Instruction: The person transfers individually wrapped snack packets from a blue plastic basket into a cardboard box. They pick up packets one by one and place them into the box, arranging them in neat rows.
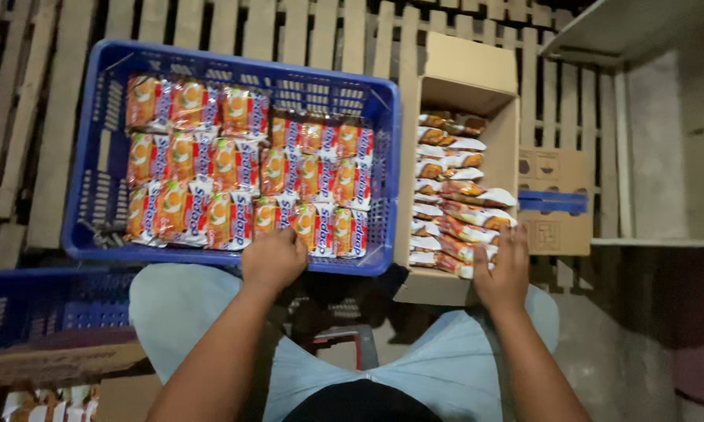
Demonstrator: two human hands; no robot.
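A blue plastic crate point(94, 195) lies in front of me, filled with rows of orange-and-white snack packets point(235, 168). My left hand point(274, 258) rests at the crate's near edge, fingers curled on a packet in the front row. To the right stands an open cardboard box point(465, 66) stacked with similar packets point(457, 203). My right hand point(504, 270) lies on the near end of that stack, fingers spread over the packets. Whether either hand grips a packet is unclear.
Wooden slatted pallets point(55, 94) lie under the crate and box. A second blue crate point(47, 305) sits at lower left with a cardboard piece point(55, 363) over it. A smaller cardboard box point(555, 203) and a grey shelf point(625, 27) are at right.
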